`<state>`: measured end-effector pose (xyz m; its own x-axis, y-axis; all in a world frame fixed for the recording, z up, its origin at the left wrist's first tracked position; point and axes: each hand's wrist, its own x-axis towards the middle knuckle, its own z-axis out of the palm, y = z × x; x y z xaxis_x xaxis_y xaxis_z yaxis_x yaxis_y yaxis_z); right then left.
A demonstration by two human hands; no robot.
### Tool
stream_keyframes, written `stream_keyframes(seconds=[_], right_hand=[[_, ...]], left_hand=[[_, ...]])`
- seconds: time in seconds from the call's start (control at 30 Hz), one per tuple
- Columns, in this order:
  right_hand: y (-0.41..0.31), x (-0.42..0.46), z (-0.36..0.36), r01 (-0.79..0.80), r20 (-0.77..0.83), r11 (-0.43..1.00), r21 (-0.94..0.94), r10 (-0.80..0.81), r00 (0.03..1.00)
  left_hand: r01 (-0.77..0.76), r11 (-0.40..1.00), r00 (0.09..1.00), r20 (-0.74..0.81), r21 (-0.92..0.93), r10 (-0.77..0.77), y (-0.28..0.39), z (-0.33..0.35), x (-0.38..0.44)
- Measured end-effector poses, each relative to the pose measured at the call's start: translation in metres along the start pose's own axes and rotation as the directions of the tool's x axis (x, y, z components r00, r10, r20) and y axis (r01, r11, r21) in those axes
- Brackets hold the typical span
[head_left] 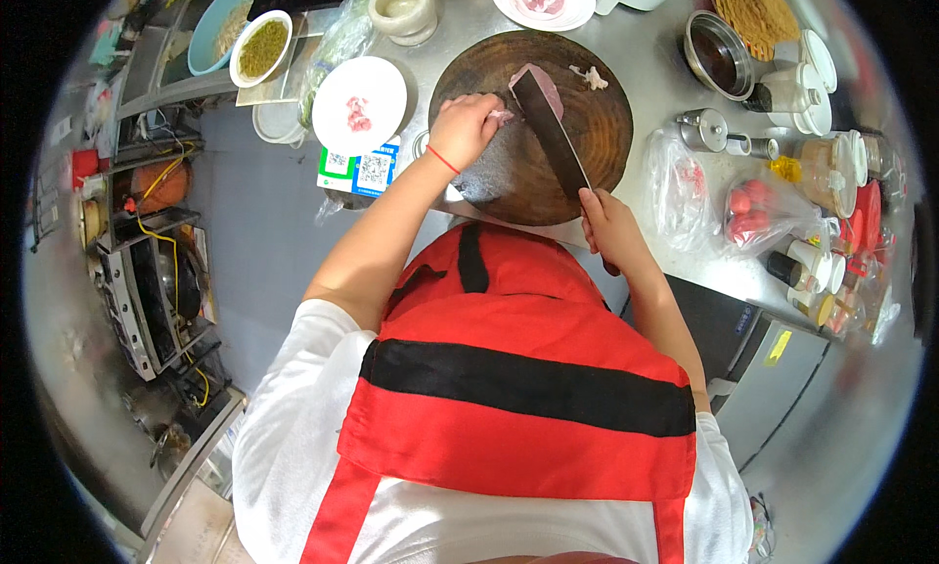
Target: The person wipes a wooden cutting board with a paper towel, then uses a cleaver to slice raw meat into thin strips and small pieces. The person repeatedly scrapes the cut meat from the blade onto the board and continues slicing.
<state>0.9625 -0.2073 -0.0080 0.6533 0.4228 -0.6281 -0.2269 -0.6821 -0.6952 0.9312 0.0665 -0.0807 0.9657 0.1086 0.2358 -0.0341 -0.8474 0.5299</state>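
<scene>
A round wooden chopping board [601, 146] lies on the steel counter. My right hand [610, 226] grips a cleaver [552, 137], whose dark blade slants up and left across a slab of raw meat [546, 91]. Left of the blade, over the board, my left hand [463, 129] is closed on a small piece of raw meat [500, 116]. Pale scraps [593, 78] lie at the board's upper right. A white plate [381, 94] to the left holds small bits of meat. Another white plate [583, 14] beyond the board holds sliced raw meat.
A stone mortar [411, 32] and a bowl of green food [235, 58] stand at the upper left. To the right are a steel bowl [744, 76], a steel lidded pot [703, 129], plastic bags [678, 197] and several jars. Printed code cards [357, 169] lie beside the near-left plate.
</scene>
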Motion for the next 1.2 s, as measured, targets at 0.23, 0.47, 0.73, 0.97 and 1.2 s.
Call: stream_keyframes(seconds=[0.23, 0.47, 0.73, 0.97, 1.2], right_hand=[[0.009, -0.006, -0.004, -0.029, 0.022, 0.999, -0.013, 0.030, 0.999], [0.007, -0.008, -0.003, 0.095, 0.010, 0.980, -0.174, -0.095, 0.995], [0.002, 0.002, -0.013, 0.077, -0.010, 0.944, -0.319, -0.085, 0.996], [-0.007, -0.005, -0.013, 0.095, 0.052, 0.958, -0.270, -0.084, 0.995], [-0.013, 0.000, -0.011, 0.018, 0.088, 0.968, -0.250, 0.004, 0.996]], left_hand=[[-0.097, 0.995, 0.992, -0.081, 0.000, 0.097, -0.001, -0.008, -0.023], [-0.135, 0.986, 0.984, -0.103, 0.101, 0.146, 0.002, -0.010, -0.039], [-0.142, 0.967, 0.985, -0.062, 0.210, 0.158, 0.006, 0.006, -0.036], [-0.085, 0.991, 0.966, -0.234, 0.102, 0.107, 0.009, 0.008, -0.036], [0.003, 0.991, 0.978, -0.205, 0.137, 0.026, -0.001, 0.018, -0.026]])
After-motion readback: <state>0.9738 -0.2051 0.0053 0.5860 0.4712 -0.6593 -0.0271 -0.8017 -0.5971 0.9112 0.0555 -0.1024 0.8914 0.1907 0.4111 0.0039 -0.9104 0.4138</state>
